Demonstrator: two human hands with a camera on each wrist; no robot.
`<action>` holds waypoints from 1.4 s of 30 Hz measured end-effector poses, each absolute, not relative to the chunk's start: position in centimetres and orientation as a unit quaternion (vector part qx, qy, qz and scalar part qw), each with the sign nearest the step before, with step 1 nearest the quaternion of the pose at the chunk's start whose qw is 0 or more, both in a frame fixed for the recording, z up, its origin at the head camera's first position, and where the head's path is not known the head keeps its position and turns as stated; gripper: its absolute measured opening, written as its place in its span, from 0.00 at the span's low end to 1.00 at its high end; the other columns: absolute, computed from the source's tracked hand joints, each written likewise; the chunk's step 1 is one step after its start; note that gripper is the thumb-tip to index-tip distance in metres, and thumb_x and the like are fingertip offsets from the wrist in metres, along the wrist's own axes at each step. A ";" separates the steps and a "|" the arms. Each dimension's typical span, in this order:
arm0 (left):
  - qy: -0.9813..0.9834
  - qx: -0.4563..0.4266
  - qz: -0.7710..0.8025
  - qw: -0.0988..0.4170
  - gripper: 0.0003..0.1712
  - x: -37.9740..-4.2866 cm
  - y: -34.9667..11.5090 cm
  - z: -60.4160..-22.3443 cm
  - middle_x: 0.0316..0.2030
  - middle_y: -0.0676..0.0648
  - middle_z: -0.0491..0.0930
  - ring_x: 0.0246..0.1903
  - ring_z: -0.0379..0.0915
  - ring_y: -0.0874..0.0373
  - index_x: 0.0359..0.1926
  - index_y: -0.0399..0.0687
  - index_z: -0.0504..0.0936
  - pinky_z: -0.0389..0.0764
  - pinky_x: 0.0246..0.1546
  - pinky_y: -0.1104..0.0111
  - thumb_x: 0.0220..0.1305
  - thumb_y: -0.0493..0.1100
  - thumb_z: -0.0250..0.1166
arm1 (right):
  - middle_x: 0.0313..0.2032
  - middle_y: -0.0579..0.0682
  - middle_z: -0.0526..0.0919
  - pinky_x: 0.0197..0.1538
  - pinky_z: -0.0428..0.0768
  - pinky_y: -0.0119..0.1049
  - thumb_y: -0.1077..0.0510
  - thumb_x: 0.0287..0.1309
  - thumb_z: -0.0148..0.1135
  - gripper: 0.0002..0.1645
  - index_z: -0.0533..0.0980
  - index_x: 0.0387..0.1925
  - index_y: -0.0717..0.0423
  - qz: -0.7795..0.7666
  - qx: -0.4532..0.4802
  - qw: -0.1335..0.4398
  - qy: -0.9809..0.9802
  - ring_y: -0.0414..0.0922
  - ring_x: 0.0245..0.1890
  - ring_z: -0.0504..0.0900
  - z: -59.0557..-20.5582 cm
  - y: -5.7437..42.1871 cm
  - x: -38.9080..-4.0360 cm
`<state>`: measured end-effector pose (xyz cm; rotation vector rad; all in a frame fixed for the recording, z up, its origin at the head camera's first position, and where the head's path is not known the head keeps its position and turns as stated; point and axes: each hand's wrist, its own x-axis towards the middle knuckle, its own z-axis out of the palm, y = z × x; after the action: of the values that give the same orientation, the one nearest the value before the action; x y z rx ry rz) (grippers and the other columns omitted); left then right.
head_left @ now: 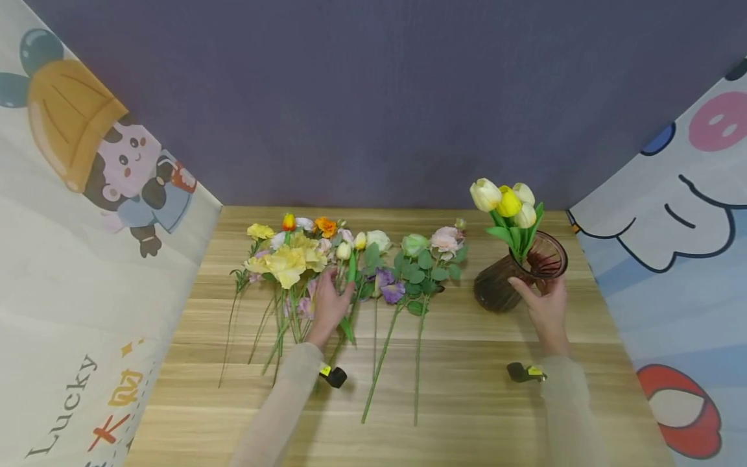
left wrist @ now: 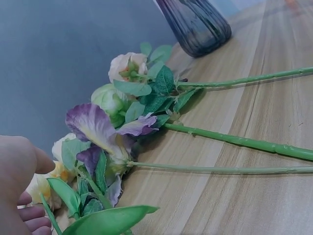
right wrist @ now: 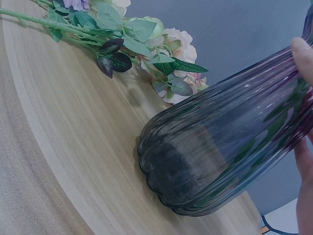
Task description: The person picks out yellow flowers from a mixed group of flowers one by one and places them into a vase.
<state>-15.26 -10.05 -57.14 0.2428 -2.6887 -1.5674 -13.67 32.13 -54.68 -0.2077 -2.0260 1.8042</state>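
My right hand (head_left: 550,314) grips a ribbed, see-through dark glass vase (head_left: 498,285) near its flared rim, thumb on the near side. Tilted towards the right, the vase (right wrist: 195,161) has its base low over the wooden table. Several white and yellow tulips (head_left: 509,202) with green leaves stand out of its mouth. My left hand (head_left: 331,305) reaches into the loose flowers, beside white-yellow tulips (head_left: 344,251) and their leaves. In the left wrist view the thumb of the left hand (left wrist: 17,181) is apart from the fingers; their tips are partly hidden.
Yellow ruffled flowers (head_left: 287,264), an orange flower (head_left: 325,226) and other blooms lie left of centre. A purple iris (head_left: 390,290), a green rose (head_left: 414,244) and a pink rose (head_left: 447,241) lie between the hands, stems towards the front. Printed panels flank the wooden table (head_left: 467,402); a dark wall (head_left: 373,104) stands behind.
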 end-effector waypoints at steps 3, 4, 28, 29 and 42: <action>-0.862 0.084 -0.500 0.001 0.36 -15.4 -10.1 -57.3 0.68 0.32 0.69 0.67 0.67 0.36 0.72 0.33 0.64 0.72 0.68 0.46 0.72 0.46 0.66 | 0.62 0.47 0.78 0.57 0.76 0.20 0.72 0.56 0.73 0.44 0.68 0.71 0.50 0.646 -0.075 0.205 -0.731 0.45 0.62 0.76 -54.7 32.1 -13.6; -0.863 0.085 -0.498 -0.001 0.36 -15.4 -10.1 -57.3 0.68 0.32 0.69 0.67 0.67 0.36 0.72 0.33 0.64 0.72 0.68 0.46 0.72 0.45 0.66 | 0.62 0.48 0.78 0.57 0.76 0.20 0.72 0.56 0.73 0.44 0.68 0.71 0.50 0.645 -0.074 0.205 -0.732 0.44 0.62 0.77 -54.7 32.1 -13.6; -0.881 0.088 -0.466 0.012 0.16 -16.9 -10.6 -57.2 0.47 0.33 0.83 0.48 0.82 0.39 0.59 0.30 0.80 0.84 0.47 0.49 0.74 0.32 0.59 | 0.63 0.48 0.77 0.60 0.75 0.21 0.73 0.56 0.73 0.44 0.67 0.72 0.52 0.650 -0.074 0.203 -0.728 0.40 0.63 0.76 -54.4 32.0 -13.7; -0.880 0.089 -0.466 0.012 0.15 -16.8 -10.6 -57.1 0.47 0.33 0.84 0.47 0.82 0.40 0.58 0.30 0.81 0.85 0.46 0.50 0.74 0.32 0.59 | 0.63 0.49 0.77 0.60 0.75 0.21 0.73 0.56 0.73 0.44 0.67 0.72 0.52 0.652 -0.074 0.202 -0.727 0.39 0.63 0.76 -54.4 32.0 -13.7; -0.872 0.078 -0.482 0.033 0.15 -16.7 -10.2 -55.1 0.47 0.37 0.86 0.45 0.85 0.43 0.56 0.35 0.83 0.87 0.47 0.55 0.72 0.32 0.62 | 0.62 0.45 0.78 0.60 0.75 0.20 0.72 0.56 0.73 0.43 0.67 0.71 0.52 0.642 -0.082 0.204 -0.735 0.37 0.62 0.76 -54.2 32.0 -13.5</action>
<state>-16.74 -10.15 -55.14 0.2386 -2.6844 -1.4837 -13.52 31.95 -54.23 -0.2282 -2.0495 1.7906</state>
